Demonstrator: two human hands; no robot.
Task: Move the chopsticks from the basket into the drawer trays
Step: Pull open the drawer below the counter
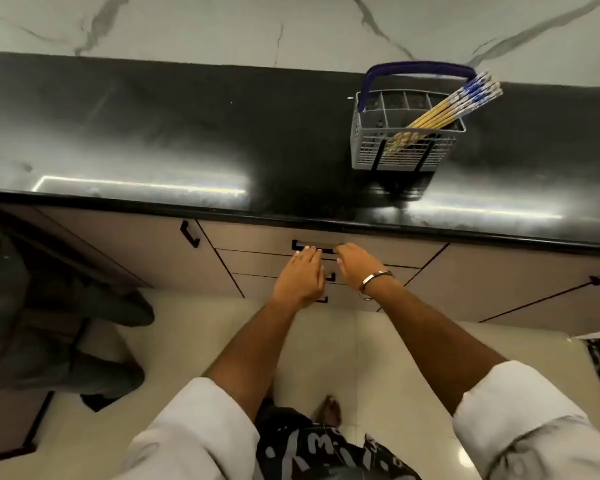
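Black glossy countertop with a marble-look wall behind it, and beige drawers underneath. Up around 1 o'clock sits the grey basket with a blue handle, and the chopsticks are all bunched in it, leaning out toward the right. So basically nothing's been moved yet, far as I can tell.

Both hands are down near centre frame at the top drawer's handle. The left hand has its fingers flat and held together, tips touching the bar. The right hand, bangle on the wrist, has its fingers curled at the bar's right end; can't tell if it's really hooked on.

Drawer looks shut, so the trays aren't visible. Left to do: open it, then shift all the chopsticks over.
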